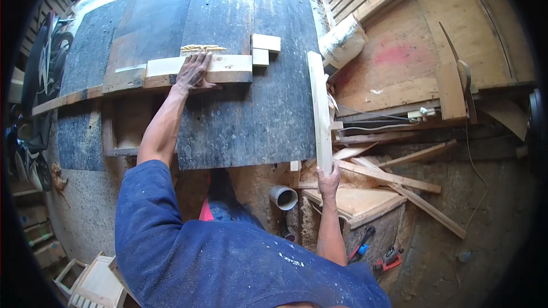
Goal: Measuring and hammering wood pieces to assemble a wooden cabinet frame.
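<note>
My left arm reaches forward over a dark, worn worktable [228,131]. My left hand [195,71] lies with its fingers stretched out on a pale wooden board [231,63], which rests along a darker wooden bar [157,81]. Down at the table's right edge, my right hand [328,181] is wrapped round the near end of a long pale wooden plank [319,108]. The plank points away from me. Two short wood blocks [266,42] sit beside the right end of the board. Sawdust or shavings [201,49] lie just beyond my left fingers.
Offcuts and strips [422,199] are heaped at the right, near a wooden box [359,202]. A grey pipe [283,197] opens below the table's front edge. A plywood surface [399,51] and a pale cylinder [344,41] stand at the far right. Motorbikes [43,80] are at the left.
</note>
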{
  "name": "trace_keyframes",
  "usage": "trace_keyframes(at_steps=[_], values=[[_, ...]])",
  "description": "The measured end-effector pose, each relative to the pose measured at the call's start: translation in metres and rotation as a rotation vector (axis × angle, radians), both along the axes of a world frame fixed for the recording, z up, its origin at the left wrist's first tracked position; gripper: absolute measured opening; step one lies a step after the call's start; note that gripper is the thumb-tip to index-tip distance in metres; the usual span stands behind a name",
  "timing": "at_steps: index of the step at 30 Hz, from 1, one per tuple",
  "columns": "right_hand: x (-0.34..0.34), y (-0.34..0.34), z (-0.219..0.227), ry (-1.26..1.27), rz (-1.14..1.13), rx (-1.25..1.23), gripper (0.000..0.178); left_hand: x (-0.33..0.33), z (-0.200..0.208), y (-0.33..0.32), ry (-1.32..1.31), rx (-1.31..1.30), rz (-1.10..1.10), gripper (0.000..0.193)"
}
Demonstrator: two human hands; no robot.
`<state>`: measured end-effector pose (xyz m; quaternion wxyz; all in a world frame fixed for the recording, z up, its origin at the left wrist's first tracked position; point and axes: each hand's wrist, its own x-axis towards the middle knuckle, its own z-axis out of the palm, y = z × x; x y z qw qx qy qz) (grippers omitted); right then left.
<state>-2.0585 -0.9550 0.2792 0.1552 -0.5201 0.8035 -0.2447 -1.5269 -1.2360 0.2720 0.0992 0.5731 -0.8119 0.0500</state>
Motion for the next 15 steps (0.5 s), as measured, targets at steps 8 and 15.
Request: trace_keyframes(at_steps=[8,15], values=[[-0.013,0.112,0.014,-0.296,0.137,-0.068,0.062,-0.034,-0.002,0.140,0.205,-0.023,0.016,0.071],[-0.020,0.145,0.079,-0.057,0.340,-0.198,0.060,-0.042,0.064,0.178,0.293,-0.078,-0.218,0.027]])
